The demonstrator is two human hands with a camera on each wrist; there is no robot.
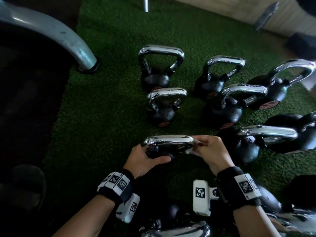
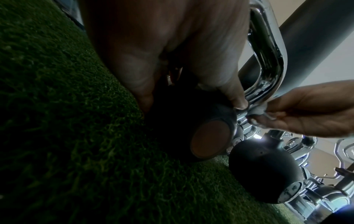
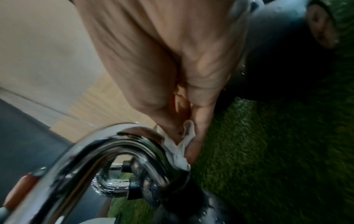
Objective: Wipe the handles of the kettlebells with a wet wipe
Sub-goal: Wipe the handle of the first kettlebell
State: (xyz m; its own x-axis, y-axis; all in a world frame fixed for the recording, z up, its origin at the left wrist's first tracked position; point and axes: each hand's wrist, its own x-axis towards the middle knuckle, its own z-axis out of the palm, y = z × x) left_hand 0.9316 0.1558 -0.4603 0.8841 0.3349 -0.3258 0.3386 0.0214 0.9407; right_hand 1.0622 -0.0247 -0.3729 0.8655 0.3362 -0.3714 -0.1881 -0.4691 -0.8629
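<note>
A black kettlebell with a chrome handle (image 1: 169,141) sits on green turf right in front of me. My left hand (image 1: 147,159) grips its dark body (image 2: 193,121) from the left, thumb across the near side. My right hand (image 1: 207,149) pinches a white wet wipe (image 1: 191,150) against the handle's right bend. In the right wrist view the wipe (image 3: 177,149) is bunched between fingertips and the chrome curve (image 3: 122,145). The left wrist view shows the wipe (image 2: 254,112) pressed low on the handle's leg (image 2: 268,60).
Several more chrome-handled kettlebells (image 1: 160,67) stand on the turf (image 1: 106,108) ahead and to the right, one (image 1: 266,139) close beside my right hand. A curved grey machine leg (image 1: 68,43) meets the floor at far left. More kettlebells (image 1: 177,228) lie near my wrists.
</note>
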